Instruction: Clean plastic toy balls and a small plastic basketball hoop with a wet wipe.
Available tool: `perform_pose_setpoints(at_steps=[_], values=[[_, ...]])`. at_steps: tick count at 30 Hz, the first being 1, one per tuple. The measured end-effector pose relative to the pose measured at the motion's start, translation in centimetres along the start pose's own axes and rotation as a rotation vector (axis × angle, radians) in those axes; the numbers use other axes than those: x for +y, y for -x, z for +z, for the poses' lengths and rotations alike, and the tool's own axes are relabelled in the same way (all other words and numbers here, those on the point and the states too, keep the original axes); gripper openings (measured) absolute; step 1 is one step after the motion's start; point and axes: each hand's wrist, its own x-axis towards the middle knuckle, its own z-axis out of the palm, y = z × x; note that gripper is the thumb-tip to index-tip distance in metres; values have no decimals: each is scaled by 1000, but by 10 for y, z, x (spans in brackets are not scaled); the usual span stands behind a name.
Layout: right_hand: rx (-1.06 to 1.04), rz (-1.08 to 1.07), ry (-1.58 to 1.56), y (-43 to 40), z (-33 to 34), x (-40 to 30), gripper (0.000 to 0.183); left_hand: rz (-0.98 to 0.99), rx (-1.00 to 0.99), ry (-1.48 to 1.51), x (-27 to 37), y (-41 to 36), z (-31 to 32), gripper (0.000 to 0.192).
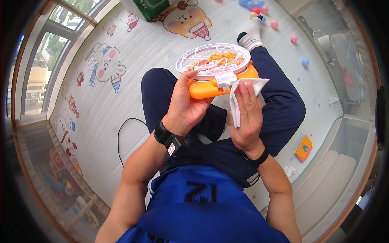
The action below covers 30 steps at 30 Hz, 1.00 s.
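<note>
My left hand (190, 104) grips the left end of an orange plastic toy (202, 89), its thumb on top near the rim. On the toy sits a white hoop (212, 47) strung with white netting, with orange cords and pink parts inside it. A white plastic bracket (225, 79) joins the hoop to the orange body. In my right hand (247, 118) is a folded white cloth or wipe (253, 83), held under the fingers against the toy's right side. The toy is above my crossed legs, and its underside is hidden.
Around me is a printed play mat (136, 100) inside a mesh-sided playpen (352, 139). Several plastic balls (274, 24) lie beyond my socked foot (252, 36). A green and white box (149, 9) stands at the far edge. To the right lie a small orange book (304, 148) and a crumpled tissue (290, 171). A black cable (119, 136) runs at left.
</note>
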Motion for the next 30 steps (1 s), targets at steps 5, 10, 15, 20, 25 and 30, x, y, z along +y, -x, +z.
perform_pose_setpoints(at_steps=[5, 10, 15, 20, 25, 30], values=[[4, -56, -18, -1, 6, -12, 52, 14, -136, 77, -20, 0, 3, 53], [-101, -219, -76, -16, 2, -17, 48, -173, -169, 45, -22, -2, 1, 49], [-187, 63, -777, -19, -19, -19, 38, 102, 6, -174, 25, -10, 25, 51], [-60, 313, -724, 8, -51, -3, 26, 456, -250, -372, 136, -36, 82, 58], [57, 411, -704, 25, -61, 7, 26, 562, -655, -466, 264, -76, 187, 64], [-11, 474, -721, 29, -69, 6, 25, 673, -37, -650, 314, -118, 187, 92]])
